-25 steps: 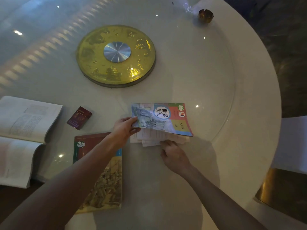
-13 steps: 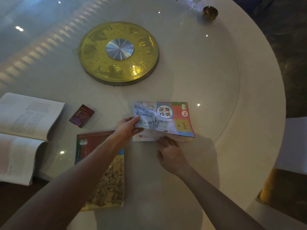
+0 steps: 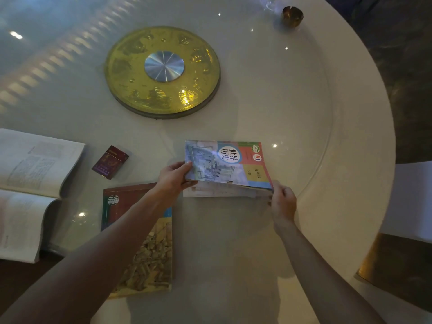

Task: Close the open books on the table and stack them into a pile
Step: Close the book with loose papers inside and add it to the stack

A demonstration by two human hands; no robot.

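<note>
A colourful history textbook (image 3: 226, 163) lies near the table's middle, its cover almost down on the white pages beneath. My left hand (image 3: 174, 176) grips the cover's left edge. My right hand (image 3: 281, 202) pinches the book's near right corner. A closed book with a red and yellow cover (image 3: 145, 244) lies flat under my left forearm. At the far left a thick book (image 3: 30, 181) lies open, pages up.
A dark red cigarette pack (image 3: 109, 162) lies between the open book and the textbook. A gold turntable disc (image 3: 162, 71) sits at the centre of the round white table (image 3: 315, 127). A small brass ashtray (image 3: 292, 16) stands at the far right edge.
The cover has come further down over the loose pages. My right hand has moved from the book's near middle edge to its near right corner.
</note>
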